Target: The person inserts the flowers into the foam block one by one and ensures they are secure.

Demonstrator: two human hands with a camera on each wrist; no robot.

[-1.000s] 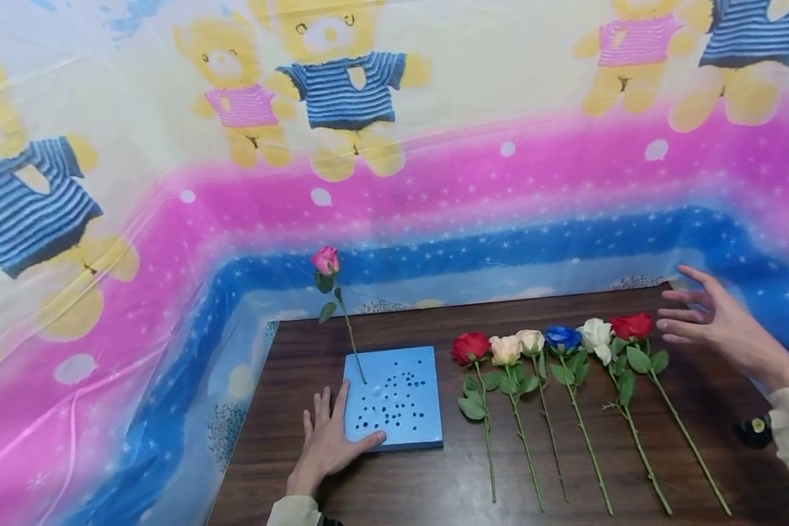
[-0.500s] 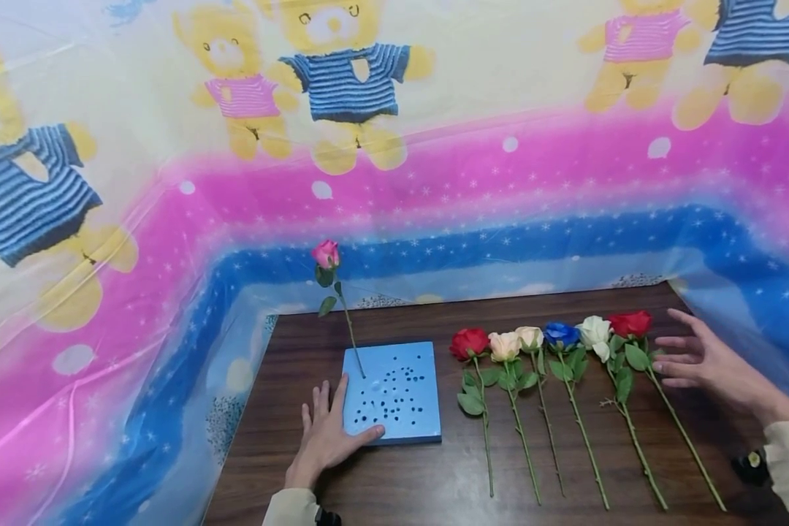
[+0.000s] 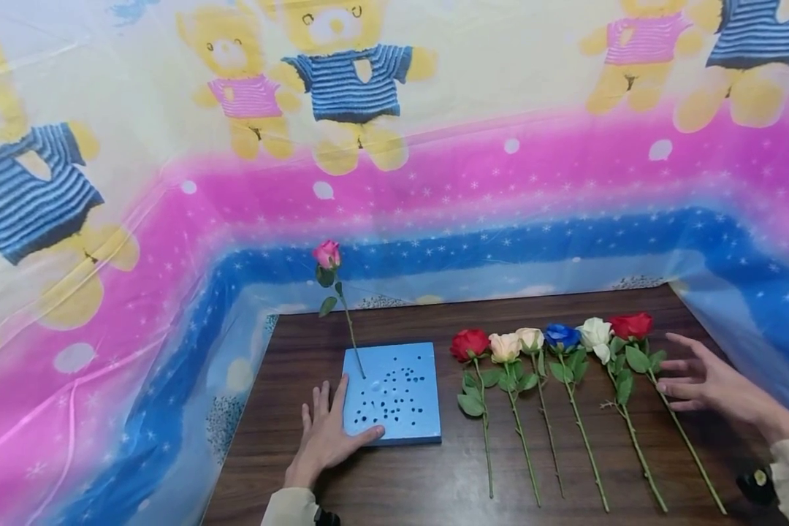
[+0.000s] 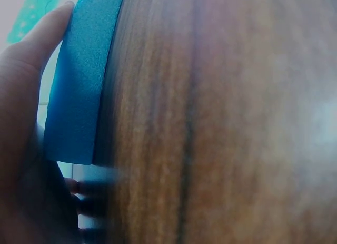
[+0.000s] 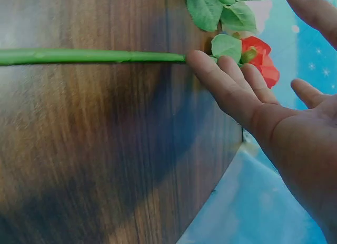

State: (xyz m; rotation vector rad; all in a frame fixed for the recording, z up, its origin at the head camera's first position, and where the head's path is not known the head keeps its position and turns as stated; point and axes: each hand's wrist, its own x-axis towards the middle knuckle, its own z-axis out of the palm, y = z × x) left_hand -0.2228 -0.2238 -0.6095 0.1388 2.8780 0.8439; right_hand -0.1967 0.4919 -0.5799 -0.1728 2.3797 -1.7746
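Red rose [image 3: 631,324] at the far right of the row lies flat on the bench [image 3: 434,475]; the right hand [image 3: 703,380] has dropped beside its stem, fingers spread, gripping nothing yet. Left hand [image 3: 325,438] still presses flat against the blue foam block [image 3: 394,394].

The right hand [image 5: 274,117] is spread with straight fingers [image 5: 221,80] just above the wooden table [image 5: 95,149], holding nothing. A fingertip lies at the end of a green stem [image 5: 79,56]; whether they touch is unclear. Beyond the fingers are green leaves [image 5: 218,7] and a red rose [image 5: 260,59].
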